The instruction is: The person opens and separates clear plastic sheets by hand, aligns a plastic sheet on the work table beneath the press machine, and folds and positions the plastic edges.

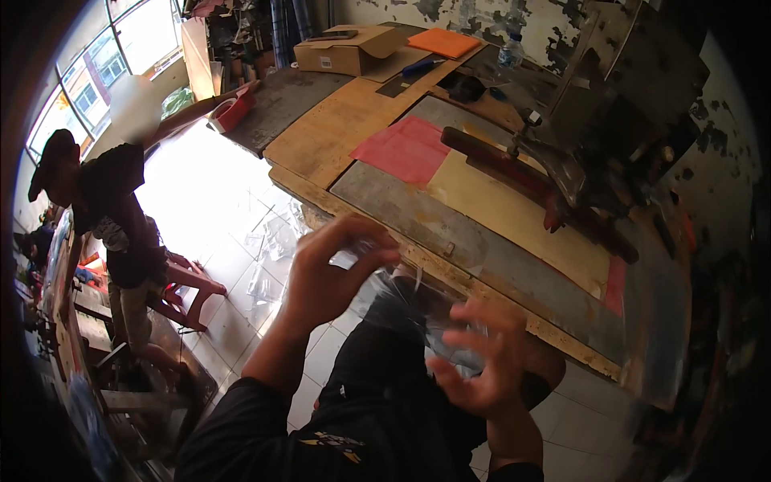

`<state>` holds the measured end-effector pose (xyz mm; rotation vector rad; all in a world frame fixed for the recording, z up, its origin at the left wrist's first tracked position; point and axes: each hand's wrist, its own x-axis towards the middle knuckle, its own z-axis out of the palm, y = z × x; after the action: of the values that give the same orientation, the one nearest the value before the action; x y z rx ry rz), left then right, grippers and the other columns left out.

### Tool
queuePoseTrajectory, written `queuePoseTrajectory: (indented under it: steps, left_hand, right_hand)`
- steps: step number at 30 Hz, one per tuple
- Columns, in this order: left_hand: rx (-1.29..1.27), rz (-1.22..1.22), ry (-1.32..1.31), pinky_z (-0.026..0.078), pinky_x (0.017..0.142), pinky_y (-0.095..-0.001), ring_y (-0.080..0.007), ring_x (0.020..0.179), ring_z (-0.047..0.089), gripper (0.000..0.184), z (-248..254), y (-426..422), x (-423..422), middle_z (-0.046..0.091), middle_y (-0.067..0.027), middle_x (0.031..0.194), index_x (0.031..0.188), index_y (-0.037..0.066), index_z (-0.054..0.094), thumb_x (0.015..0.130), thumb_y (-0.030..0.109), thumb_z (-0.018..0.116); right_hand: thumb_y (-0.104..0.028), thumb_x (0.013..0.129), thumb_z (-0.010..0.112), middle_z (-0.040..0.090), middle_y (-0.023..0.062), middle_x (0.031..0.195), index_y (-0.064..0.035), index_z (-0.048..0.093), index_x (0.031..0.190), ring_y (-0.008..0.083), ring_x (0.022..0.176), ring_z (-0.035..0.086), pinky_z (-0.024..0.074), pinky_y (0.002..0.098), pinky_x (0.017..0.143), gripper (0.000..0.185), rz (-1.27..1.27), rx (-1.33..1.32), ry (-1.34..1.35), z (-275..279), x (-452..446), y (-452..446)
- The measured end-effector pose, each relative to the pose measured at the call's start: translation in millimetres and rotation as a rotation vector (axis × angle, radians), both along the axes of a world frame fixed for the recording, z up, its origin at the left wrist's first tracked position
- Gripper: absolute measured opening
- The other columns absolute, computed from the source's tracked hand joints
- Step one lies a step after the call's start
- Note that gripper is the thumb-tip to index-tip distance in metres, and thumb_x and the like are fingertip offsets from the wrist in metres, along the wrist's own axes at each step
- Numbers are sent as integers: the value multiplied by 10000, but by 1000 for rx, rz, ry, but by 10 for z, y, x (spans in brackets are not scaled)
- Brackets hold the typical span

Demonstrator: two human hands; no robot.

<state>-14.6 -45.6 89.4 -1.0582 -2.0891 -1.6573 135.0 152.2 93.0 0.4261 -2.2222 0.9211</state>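
Observation:
My left hand (333,269) is raised over my lap, thumb and fingers pinched on the edge of a clear plastic sheet (414,301). The sheet is thin and see-through, stretching across toward my right hand (490,357). That hand is smeared by motion, with its thumb and fingers apart beside the plastic's other end. Whether its fingers touch the sheet is hard to make out. Just beyond my hands runs the workbench's wooden front edge (450,281).
A dark press-like machine (562,177) stands over a yellow sheet (514,213) and a red sheet (405,149) on the bench. Behind are a cardboard box (341,52) and orange sheets (443,42). Clear plastic pieces (273,249) lie on the floor. At left stands another person (116,217) near a red stool (193,289).

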Motion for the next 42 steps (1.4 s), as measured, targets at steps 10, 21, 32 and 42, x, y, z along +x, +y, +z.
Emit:
queuePoseTrajectory:
  steps: [10,21,32,42]
  left_hand:
    - [491,369,-169,500,568,-254,-156,636,678,171,183,-583,-307,702,-113,944,1101,2,633,1043,162,644]
    - [468,287,12,531,551,-272,-214,650,712,126,290,-749,163,673,-164,978,1091,-13,611,1010,72,653]
    - [500,-51,141,576,787,-333,-199,911,712,241,540,-989,1125,702,-155,987,1042,7,628,915,104,810]
    - [401,-25,181,544,898,-323,-193,1039,682,257,347,-510,1408,671,-161,1155,1176,14,547,979,34,713]
  right_hand:
    - [-23,1005,621,683,131,1188,30,576,1308,175,1000,693,539,296,906,310,-38,-995,-502,-1713,236,-265]
    - [-248,985,469,680,245,1203,94,658,1237,363,1150,645,449,457,1094,466,236,-566,-112,-962,308,24]
    - [-280,1109,500,123,209,1736,-56,106,1672,385,1594,176,141,516,1283,722,1241,-649,-443,-503,534,-881]
    - [-311,1119,423,263,318,1656,88,257,1584,389,1575,227,130,516,1290,635,1210,-1192,-188,25,469,-1009]
